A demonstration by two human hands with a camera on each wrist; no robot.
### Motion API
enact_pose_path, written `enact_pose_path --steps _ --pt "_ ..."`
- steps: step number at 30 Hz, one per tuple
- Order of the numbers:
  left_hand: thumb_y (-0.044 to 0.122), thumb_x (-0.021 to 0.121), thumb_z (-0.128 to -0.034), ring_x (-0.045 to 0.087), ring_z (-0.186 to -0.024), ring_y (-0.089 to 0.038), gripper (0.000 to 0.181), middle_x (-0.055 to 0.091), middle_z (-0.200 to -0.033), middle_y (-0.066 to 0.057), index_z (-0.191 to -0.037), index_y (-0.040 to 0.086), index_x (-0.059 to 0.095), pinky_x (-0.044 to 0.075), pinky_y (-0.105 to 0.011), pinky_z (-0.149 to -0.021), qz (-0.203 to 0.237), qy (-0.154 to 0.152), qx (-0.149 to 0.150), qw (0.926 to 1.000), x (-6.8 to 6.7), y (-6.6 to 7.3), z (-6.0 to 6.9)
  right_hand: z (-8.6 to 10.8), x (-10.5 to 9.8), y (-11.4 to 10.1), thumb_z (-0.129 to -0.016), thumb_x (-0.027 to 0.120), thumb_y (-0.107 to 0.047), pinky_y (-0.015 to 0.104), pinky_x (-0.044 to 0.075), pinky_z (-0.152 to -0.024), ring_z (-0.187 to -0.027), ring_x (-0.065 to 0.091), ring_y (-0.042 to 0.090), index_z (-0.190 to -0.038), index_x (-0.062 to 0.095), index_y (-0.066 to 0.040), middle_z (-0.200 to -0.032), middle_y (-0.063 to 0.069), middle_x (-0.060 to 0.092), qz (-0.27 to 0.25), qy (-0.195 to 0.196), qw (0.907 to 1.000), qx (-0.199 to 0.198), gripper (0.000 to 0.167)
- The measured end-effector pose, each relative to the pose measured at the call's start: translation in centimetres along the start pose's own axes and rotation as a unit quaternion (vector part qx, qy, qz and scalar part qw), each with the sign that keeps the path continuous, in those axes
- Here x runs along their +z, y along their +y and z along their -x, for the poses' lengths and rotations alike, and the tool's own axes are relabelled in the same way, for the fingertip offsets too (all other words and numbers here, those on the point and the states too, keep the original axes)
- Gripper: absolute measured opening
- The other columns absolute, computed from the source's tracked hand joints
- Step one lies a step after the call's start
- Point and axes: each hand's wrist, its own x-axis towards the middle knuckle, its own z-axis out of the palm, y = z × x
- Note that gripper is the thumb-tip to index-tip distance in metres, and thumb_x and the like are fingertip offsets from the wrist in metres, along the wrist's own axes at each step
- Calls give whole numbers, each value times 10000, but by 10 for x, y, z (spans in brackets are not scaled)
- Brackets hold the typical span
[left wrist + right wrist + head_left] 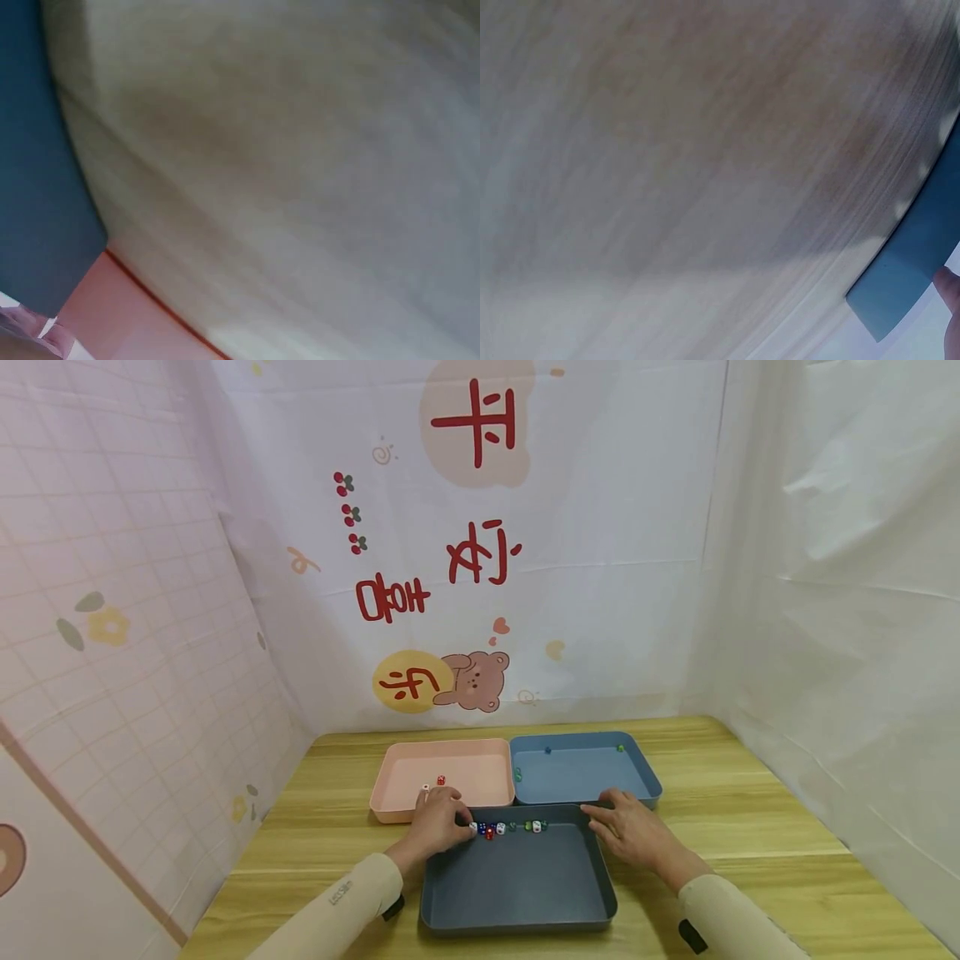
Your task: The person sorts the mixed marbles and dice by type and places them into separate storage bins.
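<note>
A dark grey tray (517,885) lies nearest on the table, with a row of small dice along its far inner wall. At the row's left end my left hand (433,825) reaches over the far left corner, thumb and index finger pinching a white die (473,829). Blue dice (482,828), a red die (490,833), another white die (501,828) and green dice (513,827) follow to the right. Over the far right corner, my right hand (633,831) touches the rim with extended fingers. Both wrist views show mostly table and tray side (37,165).
Behind the dark tray stand a pink tray (480,768) on the left, holding a red die (441,780) and a white die (426,787), and a blue tray (577,777) on the right with a few small green and blue pieces. Printed cloth walls surround the wooden table (750,827).
</note>
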Motion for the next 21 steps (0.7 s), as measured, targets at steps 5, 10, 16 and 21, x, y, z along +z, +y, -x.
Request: enact_pose_path --steps 5,10,16,21 --pt "249 840 -763 487 -1179 -366 126 611 -1140 -118 -739 197 728 211 -667 -1059 89 37 -4 10000 -8 2 -1 0 -1 0 -992 603 -314 520 493 -881 -1057 572 339 -1308 672 -171 -1204 148 574 35 2 10000 -27 354" --pt "254 840 -762 480 -1204 -386 134 607 -1159 -125 -743 199 719 232 -663 -1044 135 43 -65 9999 -13 3 -4 0 -1 0 -993 602 -311 516 494 -879 -1052 571 333 -1307 673 -168 -1199 146 575 37 1 10000 -49 352" --pt "258 826 -776 482 -1169 -370 116 588 -1164 -120 -777 199 725 223 -682 -1040 210 27 -118 9997 -16 2 -7 0 0 0 -995 598 -304 519 493 -883 -1058 568 337 -1309 671 -164 -1200 151 574 7 -4 10000 -9 351" --pt "256 820 -780 496 -1152 -348 124 587 -1147 -102 -755 224 703 196 -709 -1048 253 120 -183 9994 -19 -1 -11 0 0 -1 -994 604 -291 523 493 -867 -1062 568 341 -1304 675 -165 -1199 152 574 -114 76 9999 24 341"
